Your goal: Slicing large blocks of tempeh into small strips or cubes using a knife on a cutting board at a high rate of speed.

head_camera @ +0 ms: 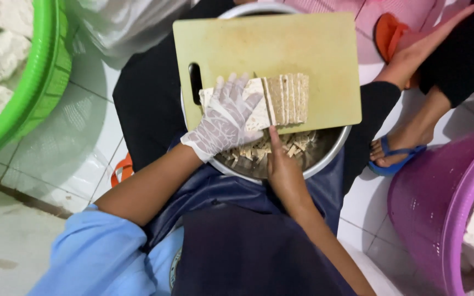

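head view: pale tempeh block point(270, 104) part-sliced; gloved left hand point(226, 121) spread flat on it; right hand point(284, 171) grip unclear.

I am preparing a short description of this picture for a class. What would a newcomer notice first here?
First, the left hand in a thin clear glove, pressing on a pale block partly cut into slices, at the middle of a yellow-green cutting board. The board lies across a metal bowl holding small cut pieces, and the bare right hand works at the board's near edge. A green basket stands far left, a purple one at right.

Gloved left hand point(227, 121) flat, right hand point(283, 170) gripping.
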